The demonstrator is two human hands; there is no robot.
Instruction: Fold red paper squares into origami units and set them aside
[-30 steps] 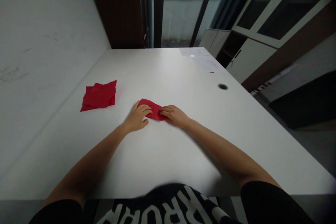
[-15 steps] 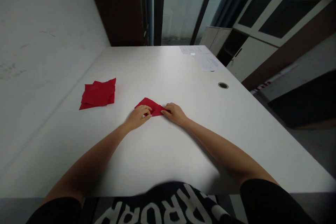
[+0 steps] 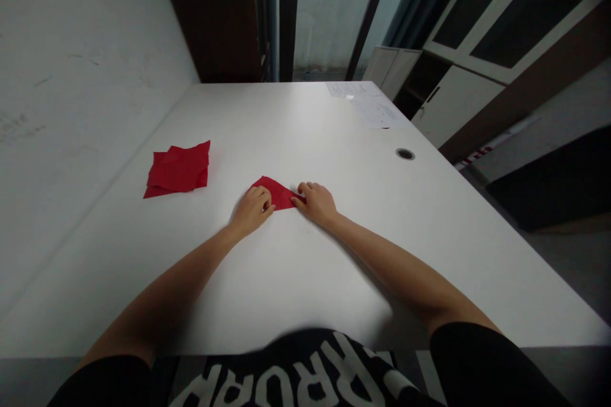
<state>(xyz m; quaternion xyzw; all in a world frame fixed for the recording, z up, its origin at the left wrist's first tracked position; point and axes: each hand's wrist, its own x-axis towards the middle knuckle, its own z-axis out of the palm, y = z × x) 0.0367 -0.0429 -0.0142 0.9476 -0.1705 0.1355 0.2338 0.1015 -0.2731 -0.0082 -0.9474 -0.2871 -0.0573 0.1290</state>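
A folded piece of red paper (image 3: 280,196) lies on the white table between my two hands. My left hand (image 3: 251,208) covers its left part, with the fingers curled and pressed onto it. On the other side, my right hand (image 3: 316,203) pinches the narrow right end between thumb and fingers. The paper's upper corner shows as a point just beyond my left fingers. Parts of its left and right ends are hidden under my hands.
Further left on the table (image 3: 305,286) sits a stack of red sheets (image 3: 179,169), loosely overlapped. Written-on white papers (image 3: 375,111) lie near the far right corner. A round cable hole (image 3: 405,154) is set close to the right edge. A wall (image 3: 95,63) borders the left side.
My left hand has closed a little more over the paper's left part, its fingers flatter on it. My right fingers have shifted slightly on the right end.
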